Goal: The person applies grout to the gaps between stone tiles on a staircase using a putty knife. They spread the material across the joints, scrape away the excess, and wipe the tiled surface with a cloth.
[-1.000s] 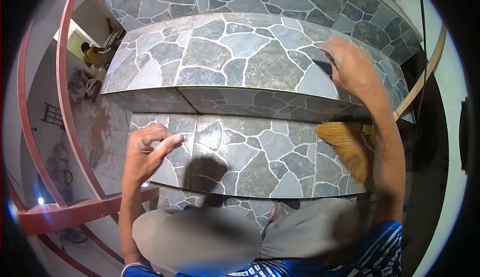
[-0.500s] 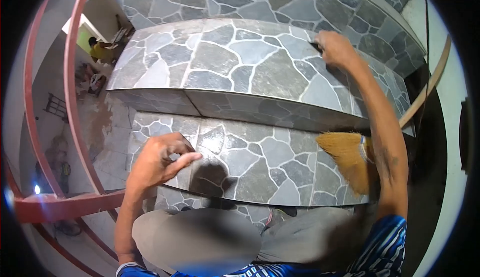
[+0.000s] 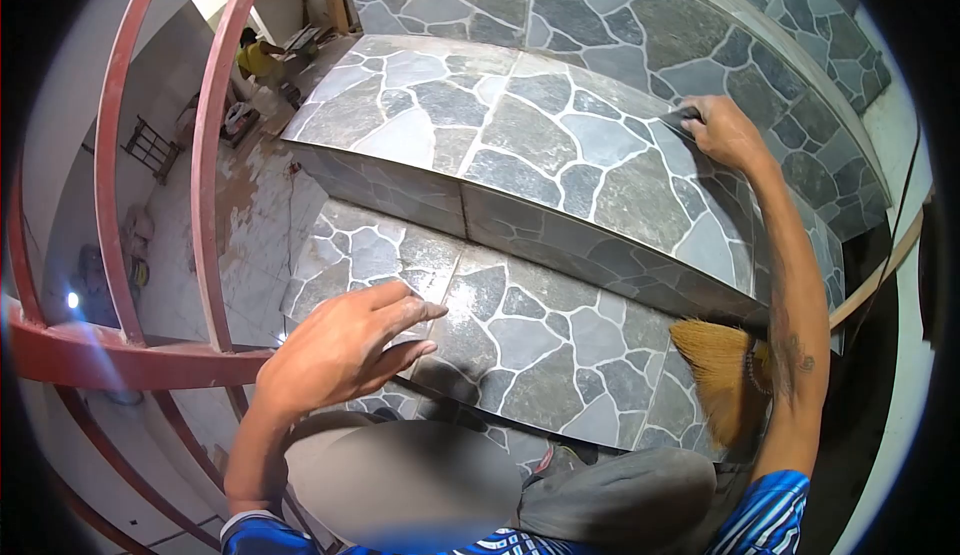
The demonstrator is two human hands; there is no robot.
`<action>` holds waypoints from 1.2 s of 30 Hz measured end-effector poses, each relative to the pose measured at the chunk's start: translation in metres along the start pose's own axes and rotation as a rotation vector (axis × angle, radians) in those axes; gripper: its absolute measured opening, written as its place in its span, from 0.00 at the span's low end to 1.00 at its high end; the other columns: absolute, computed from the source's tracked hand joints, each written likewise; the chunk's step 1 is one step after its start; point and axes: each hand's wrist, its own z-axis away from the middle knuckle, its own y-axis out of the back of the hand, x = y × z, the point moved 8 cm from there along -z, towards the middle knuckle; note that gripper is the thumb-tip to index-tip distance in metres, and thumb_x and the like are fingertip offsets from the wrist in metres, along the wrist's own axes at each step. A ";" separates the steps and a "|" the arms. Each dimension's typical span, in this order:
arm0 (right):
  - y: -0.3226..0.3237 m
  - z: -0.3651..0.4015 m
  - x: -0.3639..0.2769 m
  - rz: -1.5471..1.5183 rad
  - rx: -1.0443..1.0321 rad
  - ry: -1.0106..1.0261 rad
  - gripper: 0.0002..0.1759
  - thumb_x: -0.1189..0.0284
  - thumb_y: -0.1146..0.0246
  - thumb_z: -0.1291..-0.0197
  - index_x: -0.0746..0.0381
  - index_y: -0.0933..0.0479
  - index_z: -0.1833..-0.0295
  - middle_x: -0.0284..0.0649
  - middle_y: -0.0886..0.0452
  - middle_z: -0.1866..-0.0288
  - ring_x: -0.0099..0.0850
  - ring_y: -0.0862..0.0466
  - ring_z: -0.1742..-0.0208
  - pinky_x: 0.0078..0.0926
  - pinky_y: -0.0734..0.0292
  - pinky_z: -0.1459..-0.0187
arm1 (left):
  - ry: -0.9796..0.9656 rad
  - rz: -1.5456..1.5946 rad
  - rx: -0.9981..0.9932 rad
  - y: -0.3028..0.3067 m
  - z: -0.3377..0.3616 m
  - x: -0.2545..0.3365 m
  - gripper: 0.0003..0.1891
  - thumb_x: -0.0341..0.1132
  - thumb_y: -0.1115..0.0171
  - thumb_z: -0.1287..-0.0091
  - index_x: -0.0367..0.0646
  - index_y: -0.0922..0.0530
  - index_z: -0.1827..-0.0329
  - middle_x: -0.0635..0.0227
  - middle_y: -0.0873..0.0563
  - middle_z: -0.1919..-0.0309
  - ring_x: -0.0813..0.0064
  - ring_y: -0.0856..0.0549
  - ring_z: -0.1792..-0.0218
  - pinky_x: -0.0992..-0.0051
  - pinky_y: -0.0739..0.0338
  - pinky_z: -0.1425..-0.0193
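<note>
My right hand (image 3: 725, 133) is closed on a small dark object (image 3: 682, 117) against the upper step's stone-patterned tread (image 3: 530, 125), near the base of the riser. What the object is, I cannot make out. Over the left part of the lower step (image 3: 540, 325) hovers my left hand (image 3: 350, 345), palm down, with thumb and fingers apart and nothing between them. A straw broom (image 3: 722, 370) rests on the right end of the lower step, partly hidden by my right forearm.
A red metal railing (image 3: 150, 360) curves along the left side. Beyond it, far below, a person in a yellow top (image 3: 258, 60) is near a wall. A dark metal rack (image 3: 152, 150) stands on the lower floor. My knees are close to the lower step.
The view has turned, shifting the steps rightward. My left hand has gone from curled fingers to a spread, flatter pose. My right hand still grips the dark object on the upper tread.
</note>
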 end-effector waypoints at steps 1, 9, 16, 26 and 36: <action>-0.002 -0.015 -0.008 -0.031 0.000 0.038 0.17 0.73 0.36 0.33 0.64 0.15 0.41 0.59 0.12 0.48 0.52 0.11 0.48 0.47 0.19 0.44 | -0.007 0.020 0.025 0.007 0.005 0.003 0.17 0.35 0.30 0.30 0.42 0.17 0.40 0.58 0.17 0.61 0.51 0.15 0.62 0.56 0.20 0.58; -0.005 -0.132 -0.105 0.107 0.018 0.199 0.15 0.74 0.37 0.37 0.62 0.15 0.45 0.57 0.12 0.51 0.55 0.12 0.48 0.50 0.17 0.45 | 0.052 0.163 0.418 0.029 0.039 -0.054 0.13 0.25 0.28 0.34 0.36 0.13 0.47 0.56 0.11 0.60 0.62 0.11 0.61 0.70 0.18 0.54; -0.035 -0.177 -0.129 0.214 0.018 0.406 0.17 0.76 0.37 0.46 0.61 0.14 0.50 0.56 0.12 0.53 0.56 0.13 0.48 0.50 0.17 0.46 | 0.123 -0.167 0.996 0.094 0.113 -0.092 0.11 0.18 0.35 0.31 0.34 0.14 0.48 0.56 0.09 0.54 0.65 0.11 0.53 0.68 0.17 0.43; -0.032 -0.154 -0.142 0.308 0.220 0.336 0.10 0.77 0.37 0.38 0.61 0.19 0.50 0.56 0.12 0.57 0.59 0.13 0.54 0.54 0.16 0.54 | 0.394 -0.662 1.219 0.138 0.130 -0.130 0.18 0.31 0.36 0.22 0.41 0.19 0.32 0.58 0.15 0.35 0.69 0.16 0.36 0.71 0.21 0.32; -0.043 -0.164 -0.175 0.339 0.128 0.333 0.11 0.74 0.35 0.34 0.61 0.16 0.47 0.58 0.13 0.58 0.60 0.13 0.54 0.51 0.19 0.56 | 0.545 -0.154 1.069 0.129 0.098 -0.208 0.28 0.42 0.28 0.29 0.37 0.23 0.31 0.49 0.13 0.51 0.59 0.12 0.52 0.64 0.19 0.46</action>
